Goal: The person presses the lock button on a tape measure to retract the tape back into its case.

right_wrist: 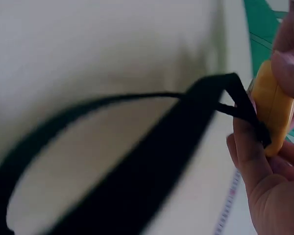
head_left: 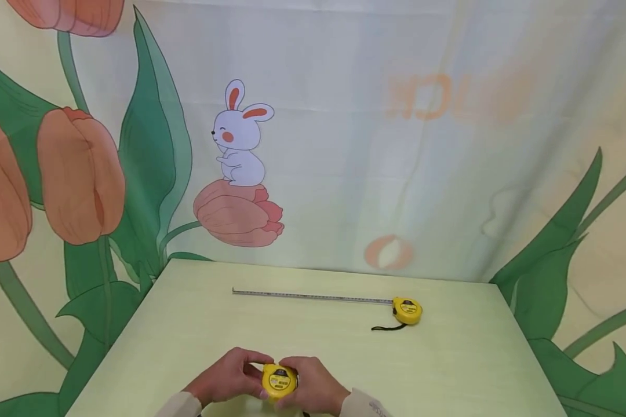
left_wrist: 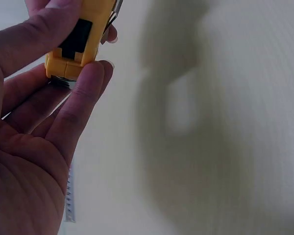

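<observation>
A yellow tape measure [head_left: 279,381] is held between both hands near the front of the table, its labelled face up in the head view. My left hand [head_left: 232,375] grips one side; in the left wrist view, thumb and fingers pinch the yellow case [left_wrist: 90,44] around its black button and blade mouth. My right hand [head_left: 318,387] holds the opposite side. From that end a black wrist strap [right_wrist: 161,152] hangs in a loop, large and blurred in the right wrist view. Little or no blade shows out of this tape.
Farther back on the pale table [head_left: 464,359] lies a second yellow tape measure [head_left: 409,311], its blade [head_left: 313,297] drawn out to the left and its black strap [head_left: 388,328] beside it. Behind the table hangs a curtain [head_left: 339,145] printed with tulips and a rabbit.
</observation>
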`<state>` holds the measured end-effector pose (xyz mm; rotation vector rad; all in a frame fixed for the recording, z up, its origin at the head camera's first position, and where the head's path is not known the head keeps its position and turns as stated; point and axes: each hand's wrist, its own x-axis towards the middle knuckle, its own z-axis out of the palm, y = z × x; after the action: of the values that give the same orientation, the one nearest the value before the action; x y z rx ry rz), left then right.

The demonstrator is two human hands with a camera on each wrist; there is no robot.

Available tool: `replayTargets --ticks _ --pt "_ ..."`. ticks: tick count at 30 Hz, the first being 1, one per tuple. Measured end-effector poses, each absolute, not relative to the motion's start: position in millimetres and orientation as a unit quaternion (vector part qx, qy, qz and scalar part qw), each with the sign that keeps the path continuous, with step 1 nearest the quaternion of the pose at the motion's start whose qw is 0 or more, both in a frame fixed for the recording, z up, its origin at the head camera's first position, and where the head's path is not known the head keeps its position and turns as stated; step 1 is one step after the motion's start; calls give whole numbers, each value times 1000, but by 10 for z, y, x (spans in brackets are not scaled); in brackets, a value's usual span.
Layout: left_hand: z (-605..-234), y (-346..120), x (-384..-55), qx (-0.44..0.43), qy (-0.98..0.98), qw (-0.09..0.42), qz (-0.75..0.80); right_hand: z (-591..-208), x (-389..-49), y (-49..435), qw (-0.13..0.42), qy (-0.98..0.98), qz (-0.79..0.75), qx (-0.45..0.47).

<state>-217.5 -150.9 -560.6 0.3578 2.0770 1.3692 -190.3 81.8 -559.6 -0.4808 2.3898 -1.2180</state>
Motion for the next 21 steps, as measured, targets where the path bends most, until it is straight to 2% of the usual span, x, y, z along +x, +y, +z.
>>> replayTargets --ticks 3,8,17,21 --pt "-5729 -1551 -2180 115 795 316 505 -5776 -1920 702 219 861 -432 -158" --pt "-5839 -1587 -2181 100 817 307 478 -5942 -1924 583 201 870 -420 -161" --pt "-5855 -1590 -2174 112 852 272 434 -5994 -1939 481 150 911 -341 -179" --pt "-5866 -1594 -2168 115 866 261 412 -5990 -1969 473 160 916 -316 -188"
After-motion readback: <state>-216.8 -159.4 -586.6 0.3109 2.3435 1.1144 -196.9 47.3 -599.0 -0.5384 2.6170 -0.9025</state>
